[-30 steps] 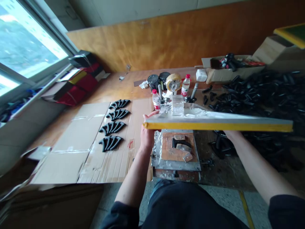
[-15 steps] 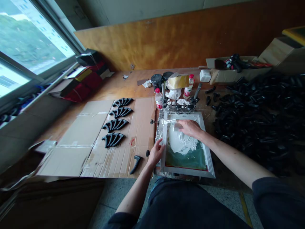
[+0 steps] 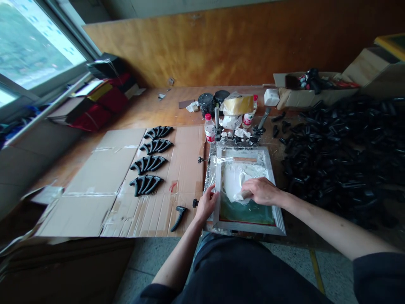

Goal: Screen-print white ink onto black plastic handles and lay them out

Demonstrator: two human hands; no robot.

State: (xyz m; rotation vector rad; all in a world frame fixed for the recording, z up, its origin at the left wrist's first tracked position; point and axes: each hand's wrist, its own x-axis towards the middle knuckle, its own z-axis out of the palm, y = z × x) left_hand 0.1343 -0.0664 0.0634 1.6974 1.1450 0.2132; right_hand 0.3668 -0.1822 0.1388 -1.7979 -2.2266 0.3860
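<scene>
My right hand (image 3: pixel 261 191) is closed round a small scraper (image 3: pixel 246 194), whose edge lies in white paste (image 3: pixel 232 179) on a green screen (image 3: pixel 243 214). A silver metal frame (image 3: pixel 276 211) surrounds the screen. At the frame's left side, my left hand (image 3: pixel 207 202) rests against the rim with its fingers apart, holding nothing. Left of it, a single black curved part (image 3: pixel 179 218) lies on flattened cardboard (image 3: pixel 186 169). Farther left are several rows of similar black parts (image 3: pixel 147 185).
Behind the frame stand bottles (image 3: pixel 209 128), black tins (image 3: pixel 206 104), a yellow tape roll (image 3: pixel 238 104) and clamps (image 3: pixel 262 122). A large heap of black parts (image 3: pixel 341 156) covers the right side, with an open carton (image 3: pixel 322 96) behind. Red folders (image 3: pixel 91 114) lie by the window.
My right hand has moved toward me with the scraper, from the upper part of the screen to its middle, through the paste. The left hand stays at the frame's side.
</scene>
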